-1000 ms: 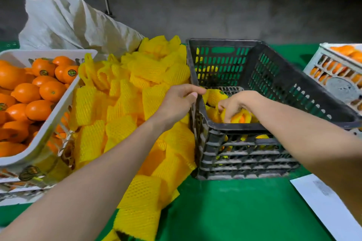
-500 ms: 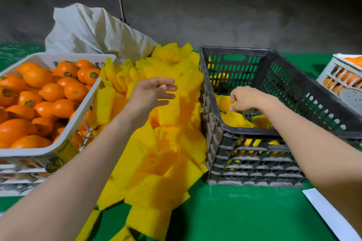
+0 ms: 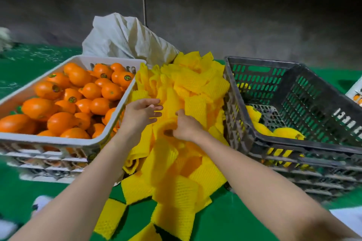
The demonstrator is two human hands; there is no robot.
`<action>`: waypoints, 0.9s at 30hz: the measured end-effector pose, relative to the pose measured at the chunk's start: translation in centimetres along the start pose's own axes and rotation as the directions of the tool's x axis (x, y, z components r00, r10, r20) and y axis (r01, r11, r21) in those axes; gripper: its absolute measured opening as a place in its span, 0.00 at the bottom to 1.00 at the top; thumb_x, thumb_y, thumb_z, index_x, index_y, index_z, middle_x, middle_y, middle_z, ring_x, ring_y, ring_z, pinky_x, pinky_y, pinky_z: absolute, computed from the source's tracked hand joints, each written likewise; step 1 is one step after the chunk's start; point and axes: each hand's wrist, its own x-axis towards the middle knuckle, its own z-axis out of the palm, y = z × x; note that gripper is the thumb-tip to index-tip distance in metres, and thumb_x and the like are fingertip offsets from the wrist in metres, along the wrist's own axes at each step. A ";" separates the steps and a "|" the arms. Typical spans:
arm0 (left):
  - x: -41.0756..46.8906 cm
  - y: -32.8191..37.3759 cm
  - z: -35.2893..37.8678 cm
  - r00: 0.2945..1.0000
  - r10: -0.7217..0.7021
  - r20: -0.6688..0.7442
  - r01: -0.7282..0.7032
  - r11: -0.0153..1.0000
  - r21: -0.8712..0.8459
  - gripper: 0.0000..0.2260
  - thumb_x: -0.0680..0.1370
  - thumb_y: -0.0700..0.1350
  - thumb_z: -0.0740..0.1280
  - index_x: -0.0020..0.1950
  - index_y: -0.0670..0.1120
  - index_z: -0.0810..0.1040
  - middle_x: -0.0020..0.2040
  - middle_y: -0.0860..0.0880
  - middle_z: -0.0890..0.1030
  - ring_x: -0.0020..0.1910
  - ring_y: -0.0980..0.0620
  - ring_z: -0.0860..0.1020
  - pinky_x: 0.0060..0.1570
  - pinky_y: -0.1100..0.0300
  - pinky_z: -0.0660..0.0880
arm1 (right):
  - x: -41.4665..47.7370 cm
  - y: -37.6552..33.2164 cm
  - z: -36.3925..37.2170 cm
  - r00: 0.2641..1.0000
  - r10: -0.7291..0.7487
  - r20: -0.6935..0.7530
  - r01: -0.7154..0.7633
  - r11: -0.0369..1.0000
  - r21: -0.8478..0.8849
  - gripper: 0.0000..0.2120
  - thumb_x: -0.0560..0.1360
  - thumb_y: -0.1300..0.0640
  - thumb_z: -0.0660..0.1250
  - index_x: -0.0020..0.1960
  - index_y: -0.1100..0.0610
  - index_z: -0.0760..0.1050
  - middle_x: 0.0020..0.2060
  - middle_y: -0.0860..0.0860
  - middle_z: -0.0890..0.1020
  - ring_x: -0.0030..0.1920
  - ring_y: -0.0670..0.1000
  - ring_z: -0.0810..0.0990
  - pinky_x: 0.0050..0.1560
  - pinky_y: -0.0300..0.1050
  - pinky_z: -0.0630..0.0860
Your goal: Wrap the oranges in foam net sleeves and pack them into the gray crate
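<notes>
A pile of yellow foam net sleeves point(image 3: 195, 88) lies on the green surface between two crates. My right hand point(image 3: 187, 126) is on the pile, its fingers curled round one foam net sleeve point(image 3: 164, 125) whose open end faces me. My left hand point(image 3: 141, 112) hovers just left of it with fingers stretched out, holding nothing. Bare oranges point(image 3: 82, 94) fill the white crate point(image 3: 58, 141) on the left. The gray crate point(image 3: 313, 94) on the right holds a few wrapped oranges point(image 3: 284, 133) at its bottom.
A white sack point(image 3: 127, 39) stands behind the pile. Another white crate point(image 3: 355, 92) with oranges shows at the far right edge. A white sheet point(image 3: 348, 219) lies at the bottom right on the green surface point(image 3: 225, 221).
My right hand came out of the gray crate and moved left onto the sleeve pile, taking hold of a sleeve. The left hand stayed over the pile. The view swung left.
</notes>
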 end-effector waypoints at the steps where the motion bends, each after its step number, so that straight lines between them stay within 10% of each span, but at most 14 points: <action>1: 0.0 -0.2 -0.7 1.000 0.000 -0.017 0.001 1.000 0.008 0.09 0.80 0.35 0.60 0.52 0.43 0.79 0.44 0.48 0.82 0.43 0.51 0.80 0.46 0.56 0.76 | 0.5 -0.1 0.3 0.999 0.017 -0.027 -0.016 0.998 0.055 0.30 0.72 0.53 0.69 0.68 0.58 0.60 0.59 0.59 0.76 0.62 0.60 0.74 0.57 0.51 0.72; 7: -0.1 -0.3 -3.0 1.000 0.018 -0.022 -0.017 0.999 0.035 0.17 0.78 0.37 0.66 0.67 0.40 0.71 0.58 0.45 0.77 0.54 0.48 0.76 0.53 0.54 0.75 | 1.0 -0.3 -2.7 0.928 0.040 -0.370 0.180 0.822 0.540 0.26 0.69 0.63 0.72 0.64 0.57 0.67 0.43 0.53 0.73 0.45 0.54 0.74 0.40 0.42 0.66; 11: -0.2 0.1 -2.8 0.995 -0.044 0.092 0.046 0.999 -0.016 0.18 0.76 0.40 0.69 0.65 0.44 0.70 0.48 0.51 0.79 0.46 0.53 0.78 0.47 0.56 0.78 | -0.4 -1.5 -3.8 0.932 -0.121 -0.342 0.343 0.604 0.720 0.24 0.71 0.70 0.68 0.62 0.52 0.67 0.45 0.51 0.75 0.45 0.52 0.74 0.41 0.44 0.72; 15: -0.1 -0.3 -2.8 0.993 0.100 0.060 -0.104 0.992 0.065 0.13 0.76 0.37 0.69 0.37 0.52 0.72 0.26 0.61 0.78 0.29 0.64 0.78 0.28 0.68 0.74 | -1.2 -2.6 -3.8 0.879 -0.297 -0.374 0.452 0.769 0.452 0.20 0.72 0.66 0.69 0.62 0.53 0.73 0.55 0.49 0.76 0.53 0.47 0.72 0.49 0.35 0.70; 19: 0.6 -0.4 -3.6 0.968 0.250 -0.012 -0.238 0.934 0.268 0.12 0.73 0.42 0.73 0.38 0.51 0.69 0.35 0.50 0.70 0.35 0.52 0.71 0.36 0.52 0.70 | -1.2 -4.7 -3.8 0.791 -0.376 -0.482 0.509 0.843 0.177 0.12 0.67 0.59 0.76 0.47 0.61 0.78 0.53 0.55 0.77 0.57 0.51 0.72 0.57 0.39 0.64; 23: 2.0 -0.5 -5.3 0.950 0.311 -0.007 -0.291 0.895 0.337 0.13 0.73 0.44 0.73 0.40 0.47 0.69 0.33 0.52 0.66 0.26 0.59 0.65 0.25 0.68 0.62 | -0.2 -7.2 -4.1 0.770 -0.405 -0.493 0.544 0.820 0.177 0.14 0.67 0.61 0.75 0.48 0.61 0.75 0.39 0.51 0.76 0.43 0.49 0.72 0.44 0.37 0.64; 27: 4.2 0.3 -7.7 0.981 0.184 0.060 -0.191 0.966 0.172 0.10 0.73 0.46 0.72 0.41 0.44 0.73 0.34 0.48 0.73 0.32 0.54 0.71 0.33 0.59 0.67 | 1.6 -9.0 -4.3 0.771 -0.479 -0.419 0.578 0.802 0.147 0.05 0.71 0.64 0.71 0.44 0.58 0.75 0.35 0.45 0.73 0.38 0.46 0.71 0.39 0.34 0.64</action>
